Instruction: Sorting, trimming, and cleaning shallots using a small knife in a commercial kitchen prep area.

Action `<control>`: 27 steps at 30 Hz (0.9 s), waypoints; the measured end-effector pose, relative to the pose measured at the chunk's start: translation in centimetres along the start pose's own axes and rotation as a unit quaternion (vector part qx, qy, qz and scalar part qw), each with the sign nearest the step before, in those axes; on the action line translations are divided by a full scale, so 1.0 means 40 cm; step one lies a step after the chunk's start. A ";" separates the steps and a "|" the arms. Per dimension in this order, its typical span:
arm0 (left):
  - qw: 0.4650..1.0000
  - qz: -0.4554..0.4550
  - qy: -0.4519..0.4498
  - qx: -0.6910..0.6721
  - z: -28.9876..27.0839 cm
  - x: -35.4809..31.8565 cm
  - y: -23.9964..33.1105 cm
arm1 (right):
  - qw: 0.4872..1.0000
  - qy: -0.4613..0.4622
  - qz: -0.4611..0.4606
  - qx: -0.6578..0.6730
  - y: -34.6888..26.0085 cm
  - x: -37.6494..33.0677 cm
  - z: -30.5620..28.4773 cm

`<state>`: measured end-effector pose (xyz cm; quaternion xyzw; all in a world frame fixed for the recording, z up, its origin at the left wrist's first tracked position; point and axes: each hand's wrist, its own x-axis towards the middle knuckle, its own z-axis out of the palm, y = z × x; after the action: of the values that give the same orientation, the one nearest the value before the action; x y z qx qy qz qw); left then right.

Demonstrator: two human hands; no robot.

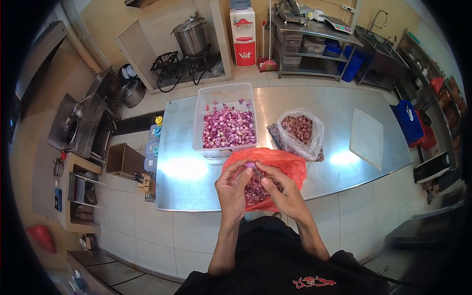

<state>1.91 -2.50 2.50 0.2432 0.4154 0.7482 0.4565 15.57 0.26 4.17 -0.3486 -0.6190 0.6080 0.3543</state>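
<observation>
Pinched in the fingertips of my left hand point(231, 189) is a purple shallot point(250, 165). My right hand point(286, 194) is closed around what looks like a small knife point(259, 172), its thin blade against the shallot and its handle hidden by my fingers. Both hands hover over an open red plastic bag point(291, 160) at the table's near edge, with reddish-purple skins point(254, 191) inside. Just beyond it stands a clear plastic tub point(223, 90) of peeled shallots point(229, 129). To its right, a clear plastic bag point(318, 133) holds brownish unpeeled shallots point(297, 129).
A pale flat lid point(366, 140) lies toward the right end of the steel table point(184, 128). Left of the table are bottles point(156, 132) and a knife block point(143, 185). Behind it are a stove with a large pot point(191, 37), a water dispenser point(244, 37) and a steel shelf point(309, 64).
</observation>
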 end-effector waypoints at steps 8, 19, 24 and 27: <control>0.999 0.021 0.015 0.028 -0.006 0.003 -0.003 | 0.998 0.017 -0.046 -0.033 0.004 0.006 0.019; 0.999 0.022 -0.019 -0.020 -0.041 0.022 -0.030 | 0.977 0.024 0.162 0.136 0.012 -0.001 0.031; 0.999 0.021 -0.008 0.048 -0.024 0.019 -0.015 | 0.999 0.021 -0.025 0.013 0.033 0.002 0.035; 0.998 0.011 -0.013 0.065 -0.034 0.019 -0.015 | 0.994 0.059 -0.087 -0.040 0.039 0.012 0.035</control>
<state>0.81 -2.22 1.26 0.2870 0.4547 0.7210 0.4370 14.11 -0.01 2.62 -0.3422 -0.6489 0.5280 0.4278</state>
